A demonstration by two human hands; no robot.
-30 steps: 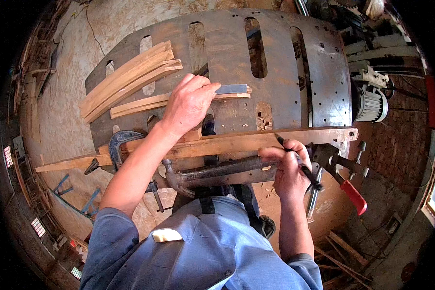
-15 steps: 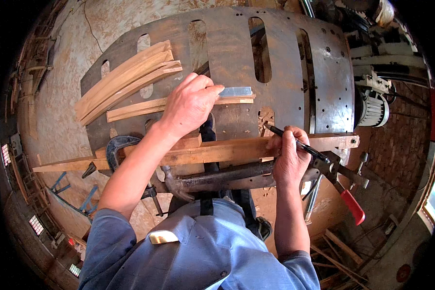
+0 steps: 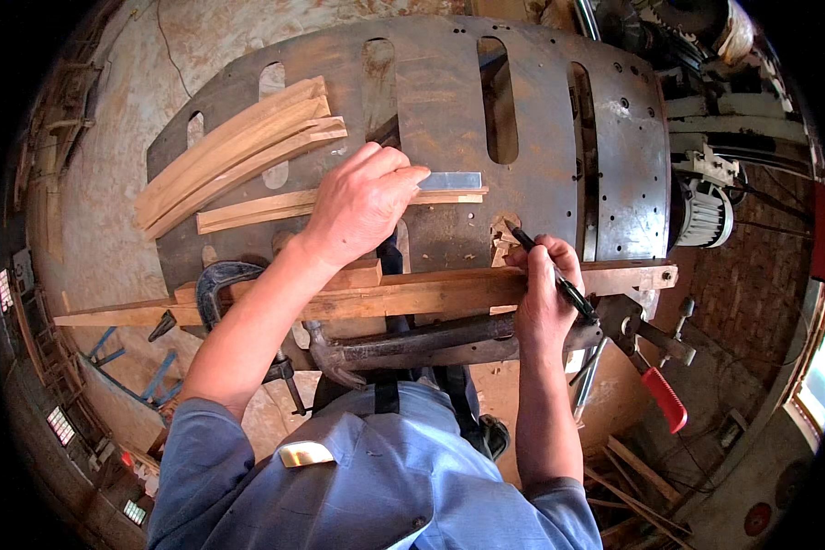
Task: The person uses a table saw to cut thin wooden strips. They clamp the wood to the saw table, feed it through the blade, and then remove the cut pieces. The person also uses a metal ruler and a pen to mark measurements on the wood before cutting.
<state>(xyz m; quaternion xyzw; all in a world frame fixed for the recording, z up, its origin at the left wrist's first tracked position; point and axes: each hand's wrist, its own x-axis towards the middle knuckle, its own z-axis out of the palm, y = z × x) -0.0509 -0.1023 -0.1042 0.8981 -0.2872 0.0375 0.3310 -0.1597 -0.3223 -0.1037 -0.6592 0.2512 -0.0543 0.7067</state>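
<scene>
My left hand [image 3: 362,197] has its fingers closed on a flat grey metal bar [image 3: 449,181], which lies along narrow wooden strips [image 3: 252,213] on the slotted steel table [image 3: 532,110]. My right hand [image 3: 545,293] grips a black pen [image 3: 564,277], tip pointing up-left, over a long wooden beam [image 3: 403,295] along the table's near edge. Just below the beam lies a hammer [image 3: 412,343] with a dark handle. A C-clamp [image 3: 213,291] is fixed at the near edge, left of my left forearm.
Several wooden strips [image 3: 234,147] lie at the table's left. An electric motor [image 3: 704,215] and machinery stand at the right, with a red-handled clamp [image 3: 660,399] below. Blue metal frames [image 3: 147,376] and scrap timber [image 3: 637,472] are on the floor to either side.
My right hand has moved up toward the beam, its pen shifting up and left. The metal bar appears slightly lower and farther right, still in my left hand.
</scene>
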